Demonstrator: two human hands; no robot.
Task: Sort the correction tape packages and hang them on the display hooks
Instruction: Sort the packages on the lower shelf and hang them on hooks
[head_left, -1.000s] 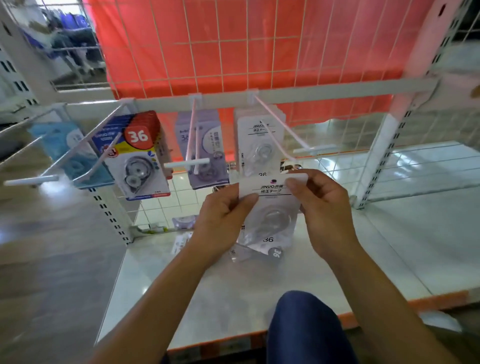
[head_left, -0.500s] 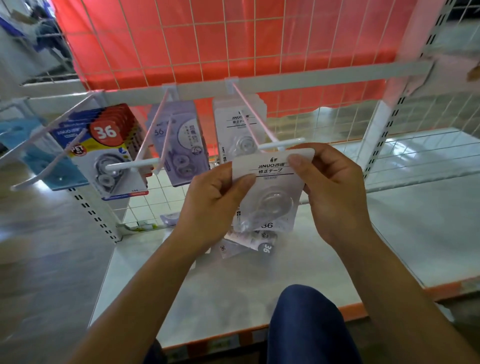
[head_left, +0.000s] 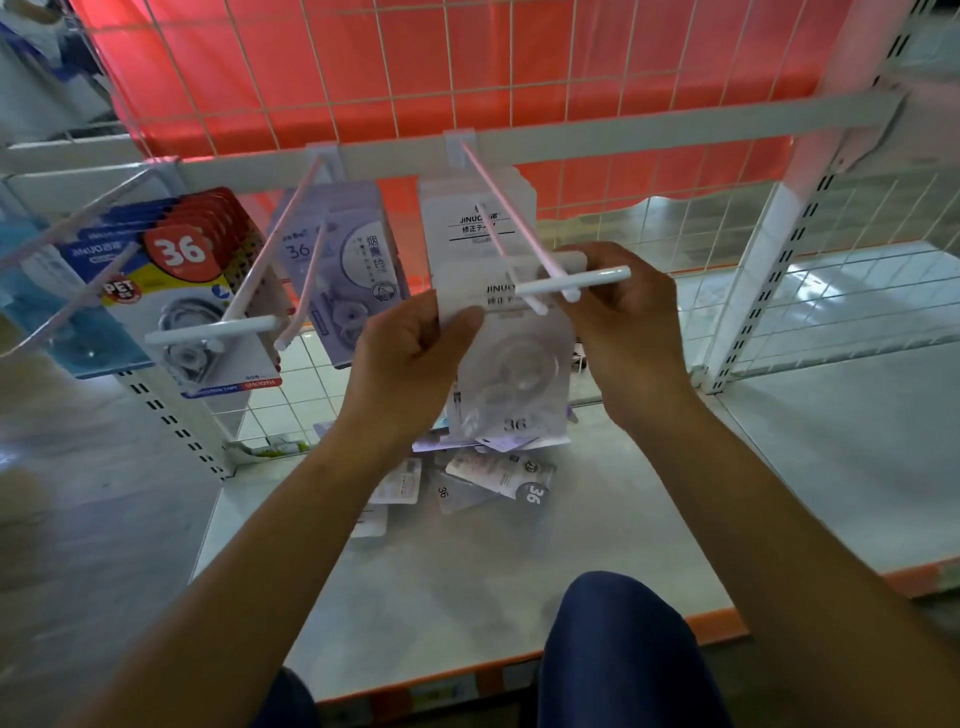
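White blister-card correction tape package (head_left: 514, 374) sits at the tip of the white two-prong display hook (head_left: 571, 280); left hand (head_left: 405, 364) and right hand (head_left: 628, 322) fingers pinch its top corners. Miss the prong with the hole and it'll probably buckle or drop onto the loose packages (head_left: 498, 480) below the hook.

Package (head_left: 511, 364) sits at hook tip (head_left: 571, 282), above pile (head_left: 488, 478).

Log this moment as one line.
left hand: pinches white package; right hand: pinches it; package top: at hook tip; loose packages: on shelf
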